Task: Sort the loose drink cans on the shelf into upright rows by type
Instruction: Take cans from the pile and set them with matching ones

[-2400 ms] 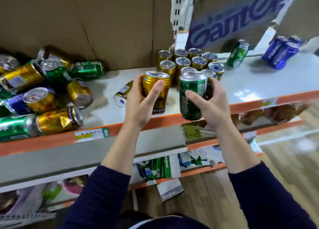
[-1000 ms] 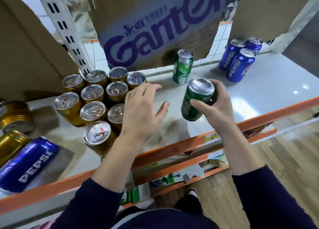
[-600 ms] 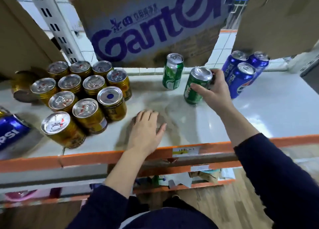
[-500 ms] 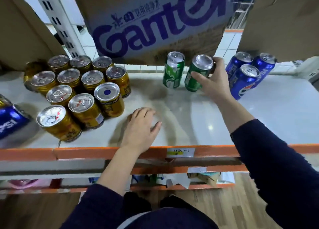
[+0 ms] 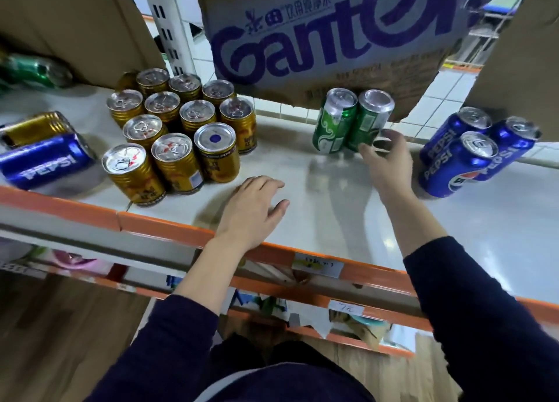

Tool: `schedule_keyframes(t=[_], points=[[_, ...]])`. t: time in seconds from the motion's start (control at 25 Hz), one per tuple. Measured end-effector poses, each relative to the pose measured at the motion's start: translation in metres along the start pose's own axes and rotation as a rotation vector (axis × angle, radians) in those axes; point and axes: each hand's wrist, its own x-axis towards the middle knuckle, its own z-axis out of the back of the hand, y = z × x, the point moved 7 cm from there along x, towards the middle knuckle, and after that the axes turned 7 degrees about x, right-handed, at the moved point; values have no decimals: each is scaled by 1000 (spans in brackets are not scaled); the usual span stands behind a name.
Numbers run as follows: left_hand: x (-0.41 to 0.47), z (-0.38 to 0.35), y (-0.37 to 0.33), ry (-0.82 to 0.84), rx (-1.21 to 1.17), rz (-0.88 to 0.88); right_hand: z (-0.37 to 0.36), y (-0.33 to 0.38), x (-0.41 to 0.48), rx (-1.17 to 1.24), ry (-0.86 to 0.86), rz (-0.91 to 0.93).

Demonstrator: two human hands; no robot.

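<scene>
1. Front of shelf. The left hand [image 5: 254, 208] rests palm down on the shelf [image 5: 332, 220], just behind its orange front edge. Its fingers are spread and relaxed and hold nothing.

2. Middle, left. The gold cans [image 5: 171, 147] stand upright in a tight block of rows. At least 11 lids can be counted. 1 front can shows a plain end with a blue dot.

3. Middle, right. The right hand [image 5: 384, 159] reaches to the foot of the right-hand one of 2 green cans [image 5: 369, 120]. Its fingers curve loosely at the can's base. Whether they grip it or only touch it cannot be told. Both green cans stand upright and touching, near the back of the shelf under the cardboard box [image 5: 332, 38].

4. Far right. 3 blue cans [image 5: 459, 165] stand upright in a cluster, well apart from the green pair.

5. Far left. A lying blue can [image 5: 45, 161], a lying gold can [image 5: 36, 127] just behind it, and a lying green can [image 5: 33, 70] further back are all on their sides.

6. Status (judgement). Each of the 3 types has an upright group, and the gold group is the largest. At least 3 loose cans remain to be stood up and placed. More may lie beyond the left edge of view.
</scene>
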Motion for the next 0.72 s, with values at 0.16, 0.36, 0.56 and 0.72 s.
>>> schedule_keyframes(t=[0.16, 0.36, 0.56, 0.72], points=[[-28, 33, 13, -143, -2, 62, -36, 18, -56, 143, 100, 54], [-79, 85, 59, -293, -3, 150, -95, 84, -125, 248, 276, 232], [-153, 133, 151, -378, 47, 345, -173, 148, -203, 266, 454, 368], [-218, 175, 227, -422, 108, 426, -250, 177, -269, 281, 515, 363]])
